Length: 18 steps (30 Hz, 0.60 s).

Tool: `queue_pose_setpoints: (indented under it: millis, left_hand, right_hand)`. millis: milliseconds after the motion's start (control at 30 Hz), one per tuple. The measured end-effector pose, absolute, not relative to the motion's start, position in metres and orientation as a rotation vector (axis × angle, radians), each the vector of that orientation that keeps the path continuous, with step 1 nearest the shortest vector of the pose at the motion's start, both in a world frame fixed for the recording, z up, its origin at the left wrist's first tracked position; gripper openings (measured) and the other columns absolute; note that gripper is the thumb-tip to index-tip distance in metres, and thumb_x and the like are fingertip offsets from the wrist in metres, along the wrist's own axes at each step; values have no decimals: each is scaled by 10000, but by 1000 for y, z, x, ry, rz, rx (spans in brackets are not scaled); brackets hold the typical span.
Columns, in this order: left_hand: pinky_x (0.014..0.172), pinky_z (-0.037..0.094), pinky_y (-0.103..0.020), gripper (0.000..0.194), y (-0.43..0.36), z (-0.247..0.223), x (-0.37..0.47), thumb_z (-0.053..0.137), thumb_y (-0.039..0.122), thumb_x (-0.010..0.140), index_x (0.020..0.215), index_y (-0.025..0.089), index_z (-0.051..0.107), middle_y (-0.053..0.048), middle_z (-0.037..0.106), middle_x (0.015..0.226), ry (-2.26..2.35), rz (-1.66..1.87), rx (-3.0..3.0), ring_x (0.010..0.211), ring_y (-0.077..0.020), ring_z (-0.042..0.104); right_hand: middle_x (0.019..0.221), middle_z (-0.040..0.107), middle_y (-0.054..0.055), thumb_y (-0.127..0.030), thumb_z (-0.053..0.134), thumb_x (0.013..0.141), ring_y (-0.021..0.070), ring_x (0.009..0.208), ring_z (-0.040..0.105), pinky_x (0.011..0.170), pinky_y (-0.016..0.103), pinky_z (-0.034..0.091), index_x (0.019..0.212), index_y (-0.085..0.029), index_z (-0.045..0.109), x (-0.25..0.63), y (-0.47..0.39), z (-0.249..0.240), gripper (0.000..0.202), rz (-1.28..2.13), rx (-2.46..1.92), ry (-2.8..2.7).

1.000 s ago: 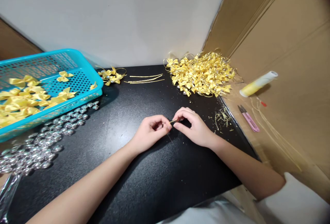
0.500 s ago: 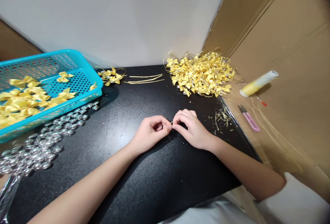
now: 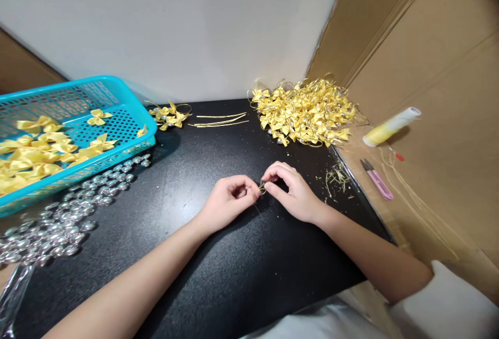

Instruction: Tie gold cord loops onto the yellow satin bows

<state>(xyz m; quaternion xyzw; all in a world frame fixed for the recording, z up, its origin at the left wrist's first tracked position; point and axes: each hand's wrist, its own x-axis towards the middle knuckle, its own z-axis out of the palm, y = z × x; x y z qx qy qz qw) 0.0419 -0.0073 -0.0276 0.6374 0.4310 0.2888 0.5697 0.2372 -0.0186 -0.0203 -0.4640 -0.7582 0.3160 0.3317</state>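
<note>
Fingertip gap: right hand (image 3: 292,192) now has thumb and forefinger tips parted, where half a second ago they nearly met the left; more of the cord shows.
Gold cord (image 3: 261,188): small tangle or loop between the two hands, above the near-middle of the black tabletop (image 3: 187,261); its exact form too small to read.
Left hand (image 3: 228,198): thumb and forefinger pinched on the cord. Probably the anchor; best kept firm and motionless.
Right hand fingers: curled, tips at the cord's right side; cannot tell whether they grip it.
Handling note: cord looks fine and springy, so working close to the left pinch should limit slip; a slow, even pull likely seats it better than a jerk.
Cut strands (image 3: 220,116): laid straight at the far side, well apart from the hands.
Bow pile (image 3: 304,113): far right, loops overlapping; working clear of it should avoid snagging.
Snips (image 3: 378,181): right, beyond the offcuts (image 3: 337,177).
Silver beads (image 3: 83,198): left, along the blue basket (image 3: 136,104).
</note>
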Motion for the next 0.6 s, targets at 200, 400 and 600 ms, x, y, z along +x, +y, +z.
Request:
queue_pose_setpoints:
  millis: [200, 400, 600]
  left_hand:
    - [577, 367, -235, 249, -7, -26, 42, 636, 368, 804, 705, 139, 629, 11, 561, 608, 994, 705, 1424, 574, -107, 473]
    - [574, 370, -235, 232, -6, -26, 42, 642, 355, 794, 712, 138, 632, 6, 577, 620, 1027, 704, 1430, 576, -108, 481]
    - [547, 340, -223, 191, -7, -25, 43, 629, 309, 781, 697, 139, 618, 19, 543, 602, 1035, 691, 1455, 553, -95, 439]
  right_hand:
    - [870, 711, 29, -210, 676, 848, 211, 899, 606, 848, 404, 397, 893, -224, 685, 236, -20, -20, 48, 768, -1205, -2034]
    - [745, 713, 11, -182, 684, 829, 193, 790, 614, 813, 399, 402, 724, -221, 685, 234, -21, -23, 112, 655, -1218, -1983]
    - [713, 649, 9, -170, 613, 838, 174, 741, 578, 747, 350, 437, 688, -209, 604, 231, -22, -19, 155, 832, -1167, -1863]
